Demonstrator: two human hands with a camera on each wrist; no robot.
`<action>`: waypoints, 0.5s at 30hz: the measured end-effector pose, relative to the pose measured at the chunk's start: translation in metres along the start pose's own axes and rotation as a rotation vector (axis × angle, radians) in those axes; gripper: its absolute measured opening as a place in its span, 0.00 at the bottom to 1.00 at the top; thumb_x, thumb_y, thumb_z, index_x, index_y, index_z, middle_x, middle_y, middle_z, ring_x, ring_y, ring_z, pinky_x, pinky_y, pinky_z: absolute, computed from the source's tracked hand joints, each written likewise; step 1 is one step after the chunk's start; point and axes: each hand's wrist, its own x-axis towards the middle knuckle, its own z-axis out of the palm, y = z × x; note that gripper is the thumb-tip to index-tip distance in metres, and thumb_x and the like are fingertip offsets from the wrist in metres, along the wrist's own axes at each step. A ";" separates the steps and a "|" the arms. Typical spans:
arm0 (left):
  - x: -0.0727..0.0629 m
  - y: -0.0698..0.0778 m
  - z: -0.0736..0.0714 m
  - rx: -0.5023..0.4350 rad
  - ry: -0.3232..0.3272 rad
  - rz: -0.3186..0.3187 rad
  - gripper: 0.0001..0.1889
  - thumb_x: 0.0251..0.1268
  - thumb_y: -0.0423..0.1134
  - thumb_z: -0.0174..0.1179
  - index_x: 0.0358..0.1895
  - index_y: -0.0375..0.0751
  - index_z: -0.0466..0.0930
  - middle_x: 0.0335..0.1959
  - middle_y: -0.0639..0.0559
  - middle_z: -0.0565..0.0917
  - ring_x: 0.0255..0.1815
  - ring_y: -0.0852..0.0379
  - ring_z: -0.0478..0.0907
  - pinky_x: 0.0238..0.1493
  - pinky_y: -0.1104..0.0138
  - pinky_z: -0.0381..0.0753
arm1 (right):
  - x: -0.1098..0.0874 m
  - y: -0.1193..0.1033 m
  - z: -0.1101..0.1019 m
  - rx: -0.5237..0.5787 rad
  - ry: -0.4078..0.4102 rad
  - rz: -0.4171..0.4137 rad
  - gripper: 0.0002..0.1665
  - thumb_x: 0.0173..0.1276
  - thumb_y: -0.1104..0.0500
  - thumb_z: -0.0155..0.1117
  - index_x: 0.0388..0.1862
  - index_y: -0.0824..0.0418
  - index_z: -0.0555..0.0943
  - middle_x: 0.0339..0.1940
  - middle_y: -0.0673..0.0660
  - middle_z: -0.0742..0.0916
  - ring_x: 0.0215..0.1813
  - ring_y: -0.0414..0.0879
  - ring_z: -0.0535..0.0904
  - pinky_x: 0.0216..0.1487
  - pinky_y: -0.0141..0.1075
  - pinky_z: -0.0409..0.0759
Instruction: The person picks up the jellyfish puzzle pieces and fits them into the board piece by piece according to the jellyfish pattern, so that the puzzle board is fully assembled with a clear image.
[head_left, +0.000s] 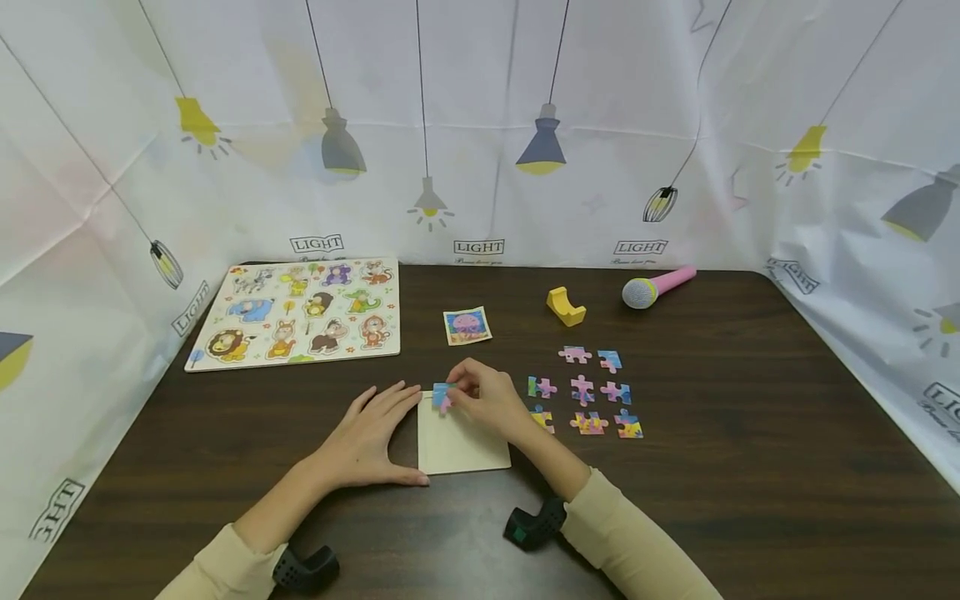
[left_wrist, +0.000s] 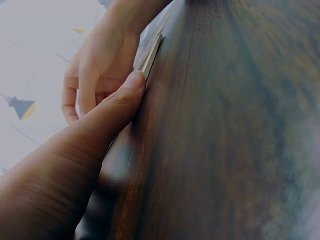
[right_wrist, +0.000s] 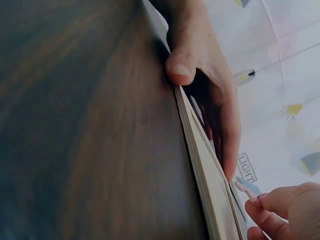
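Observation:
My right hand (head_left: 491, 398) pinches a blue-and-pink jigsaw piece (head_left: 441, 394) between thumb and fingers, at the upper left corner of a square cream puzzle tray (head_left: 461, 446). In the right wrist view the jigsaw piece (right_wrist: 248, 188) shows tilted, right by the tray's rim. Spread out along the tray's left side, my left hand (head_left: 367, 437) has its thumb at the near corner and its fingertips at the far corner. The left wrist view shows the left thumb (left_wrist: 117, 102) against the tray's edge (left_wrist: 152, 55).
Several loose jigsaw pieces (head_left: 582, 389) lie in rows right of the tray. Behind it is a small picture card (head_left: 467, 326). An animal puzzle board (head_left: 292, 312) lies back left; a yellow curved block (head_left: 566, 307) and pink microphone (head_left: 660, 287) are back right.

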 end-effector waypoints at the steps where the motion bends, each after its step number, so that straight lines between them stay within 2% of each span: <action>1: 0.000 0.000 0.000 -0.002 0.000 -0.003 0.59 0.36 0.81 0.48 0.69 0.40 0.59 0.69 0.49 0.60 0.70 0.50 0.51 0.65 0.46 0.47 | 0.000 0.000 0.001 -0.005 0.000 -0.001 0.05 0.61 0.63 0.63 0.36 0.58 0.77 0.24 0.47 0.81 0.25 0.39 0.73 0.25 0.29 0.71; 5: -0.001 0.000 0.001 -0.006 0.005 -0.007 0.59 0.36 0.81 0.48 0.69 0.40 0.58 0.69 0.49 0.61 0.70 0.51 0.51 0.65 0.46 0.47 | 0.000 0.000 0.007 -0.065 0.002 -0.027 0.05 0.60 0.63 0.64 0.35 0.58 0.78 0.25 0.47 0.80 0.28 0.39 0.72 0.31 0.31 0.72; 8: -0.001 -0.001 0.001 -0.008 0.008 -0.004 0.59 0.36 0.81 0.48 0.69 0.40 0.58 0.69 0.49 0.61 0.70 0.51 0.51 0.65 0.46 0.47 | 0.000 0.000 0.010 -0.126 0.006 -0.063 0.04 0.59 0.62 0.65 0.34 0.58 0.79 0.26 0.47 0.80 0.32 0.41 0.70 0.37 0.35 0.69; 12: -0.001 -0.001 0.001 -0.009 0.008 -0.006 0.59 0.36 0.81 0.48 0.69 0.41 0.58 0.69 0.49 0.61 0.70 0.51 0.51 0.65 0.46 0.47 | 0.000 -0.001 0.013 -0.189 0.009 -0.099 0.03 0.59 0.61 0.66 0.33 0.58 0.81 0.26 0.47 0.82 0.34 0.42 0.68 0.40 0.39 0.63; 15: -0.001 0.000 0.001 -0.015 0.005 -0.011 0.59 0.36 0.81 0.48 0.69 0.41 0.58 0.69 0.50 0.61 0.70 0.51 0.51 0.65 0.46 0.46 | -0.001 -0.002 0.015 -0.240 0.013 -0.125 0.04 0.59 0.60 0.65 0.33 0.58 0.81 0.26 0.47 0.82 0.34 0.43 0.68 0.40 0.39 0.63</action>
